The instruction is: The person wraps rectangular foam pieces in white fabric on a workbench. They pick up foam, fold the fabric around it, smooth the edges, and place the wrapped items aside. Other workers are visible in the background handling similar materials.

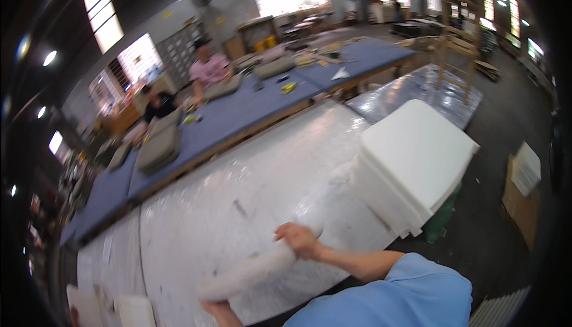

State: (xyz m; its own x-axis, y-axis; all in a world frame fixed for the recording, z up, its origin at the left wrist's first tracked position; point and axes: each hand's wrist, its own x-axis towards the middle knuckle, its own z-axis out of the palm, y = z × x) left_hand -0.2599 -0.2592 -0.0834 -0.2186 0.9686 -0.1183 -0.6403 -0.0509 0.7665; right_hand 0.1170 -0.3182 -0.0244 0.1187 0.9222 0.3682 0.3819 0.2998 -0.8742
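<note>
A long white padded piece, perhaps foam [253, 274], lies slantwise before me over the plastic-covered table [196, 219]. Its upper right end is gripped by my right hand [299, 240], with the fingers curled round it. My left hand [219, 308] holds the lower left end, its fingers partly hidden and blurred. Whether the piece is rolled, folded or seen edge-on I cannot tell. To the right of my right hand rises a stack of white foam sheets [420, 148] with rounded corners.
Beyond runs a long blue-topped table [244, 118] with grey-green cushions [159, 148]; two people work behind it. A wooden chair frame [456, 53] stands far right on plastic wrap. White pieces [136, 310] lie at the lower left, and cardboard [519, 199] at the right.
</note>
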